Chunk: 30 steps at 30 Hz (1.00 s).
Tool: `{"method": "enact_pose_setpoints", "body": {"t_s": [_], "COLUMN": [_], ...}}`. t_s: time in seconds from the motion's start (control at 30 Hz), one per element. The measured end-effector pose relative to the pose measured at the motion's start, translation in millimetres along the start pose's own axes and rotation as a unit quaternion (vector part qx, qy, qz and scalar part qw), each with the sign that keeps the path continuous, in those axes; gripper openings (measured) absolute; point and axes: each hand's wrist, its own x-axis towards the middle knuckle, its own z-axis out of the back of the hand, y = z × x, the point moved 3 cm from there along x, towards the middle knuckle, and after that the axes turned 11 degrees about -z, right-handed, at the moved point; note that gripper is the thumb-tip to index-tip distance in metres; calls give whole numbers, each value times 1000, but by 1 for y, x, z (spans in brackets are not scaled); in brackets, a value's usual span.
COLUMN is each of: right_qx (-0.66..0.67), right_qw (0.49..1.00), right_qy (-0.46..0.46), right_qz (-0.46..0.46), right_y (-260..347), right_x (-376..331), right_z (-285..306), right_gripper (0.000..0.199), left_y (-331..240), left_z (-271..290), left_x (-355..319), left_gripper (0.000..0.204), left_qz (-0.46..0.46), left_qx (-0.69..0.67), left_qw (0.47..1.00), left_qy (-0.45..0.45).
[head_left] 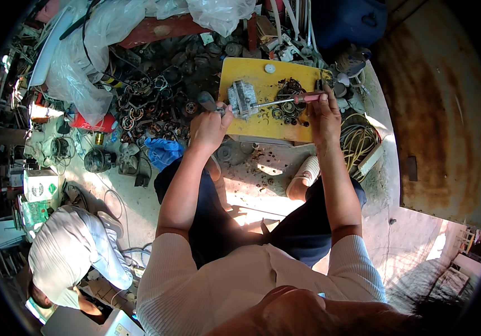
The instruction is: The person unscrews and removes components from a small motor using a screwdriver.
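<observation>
We see the grey metal housing (pixel 243 100) resting on the yellow tabletop (pixel 230 69); we judge it stiff, fairly heavy and perhaps greasy, best held by its broad sides. The screwdriver (pixel 306 97), gripped in our right hand (pixel 326 119), points at it. Our left hand (pixel 208 131) grasps a dark tool (pixel 207 101) beside it. Loose rings (pixel 292 113) lie near.

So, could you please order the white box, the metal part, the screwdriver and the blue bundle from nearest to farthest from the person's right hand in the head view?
From the right hand:
1. Screwdriver, held in it.
2. Metal part, to its left.
3. Blue bundle, farther left and lower in view.
4. White box, farthest left.
</observation>
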Motion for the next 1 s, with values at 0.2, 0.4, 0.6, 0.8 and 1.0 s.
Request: {"method": "enact_pose_setpoints", "body": {"t_s": [0.2, 0.4, 0.6, 0.8, 1.0], "right_qx": [2, 4, 23, -20, -7], "right_qw": [1000, 999, 999, 997, 1000], "right_qy": [7, -25, 1, -44, -2], "right_qz": [8, -24, -40, -62, -11], "right_y": [3, -6, -5, -7, -7], "right_x": [-4, 1, 0, 2, 4], "right_z": [-8, 2, -4, 2, 0], "right_gripper": [37, 36, 36, 36, 37], "left_y": [-2, -1, -1, -2, 1], "left_z": [1, 1, 1, 3, 1], "left_x": [0, -1, -2, -1, -2], "left_gripper": [31, 31, 30, 29, 29], "left_qz": [27, 13, 11, 17, 20], "left_qx": [-15, -8, -11, -9, -16], "left_qw": [999, 1000, 1000, 999, 999], "left_qy": [35, 21, 20, 30, 25]}}
